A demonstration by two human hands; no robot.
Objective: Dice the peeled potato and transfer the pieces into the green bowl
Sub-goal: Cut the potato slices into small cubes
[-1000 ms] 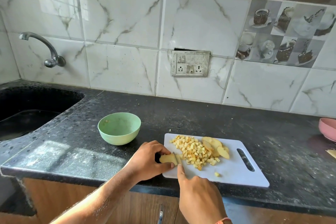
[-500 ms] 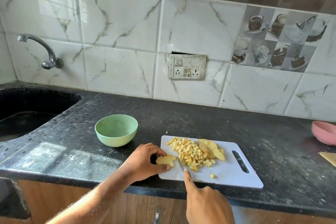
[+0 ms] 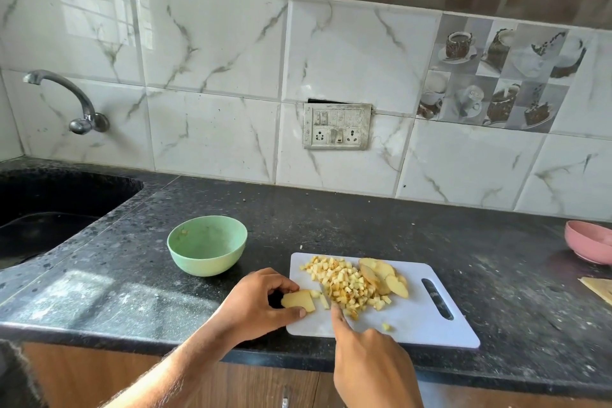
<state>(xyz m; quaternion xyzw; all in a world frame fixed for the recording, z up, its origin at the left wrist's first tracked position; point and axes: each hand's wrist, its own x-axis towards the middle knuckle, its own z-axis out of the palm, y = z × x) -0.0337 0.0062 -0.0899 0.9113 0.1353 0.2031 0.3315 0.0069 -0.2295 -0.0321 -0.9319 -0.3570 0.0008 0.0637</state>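
A white cutting board [image 3: 427, 325] lies near the counter's front edge. On it sits a heap of diced potato [image 3: 344, 281] with several uncut slices [image 3: 384, 275] to its right. My left hand [image 3: 258, 301] pinches a flat potato slice [image 3: 298, 301] at the board's left end. My right hand [image 3: 371, 361] grips a knife [image 3: 326, 296], forefinger laid along its spine; the thin blade is barely visible between the slice and the heap. The green bowl [image 3: 207, 245] stands left of the board, with only a small scrap inside.
A dark sink [image 3: 39, 209] and a tap [image 3: 66, 99] are at the far left. A pink bowl [image 3: 589, 245] and a pale flat object [image 3: 599, 288] sit at the right edge. A socket panel [image 3: 337, 126] is on the tiled wall.
The knife has worked along the slice held by my left hand, and a couple of cut strips now lie beside it. The view has tilted slightly; the bowl and board stay put.
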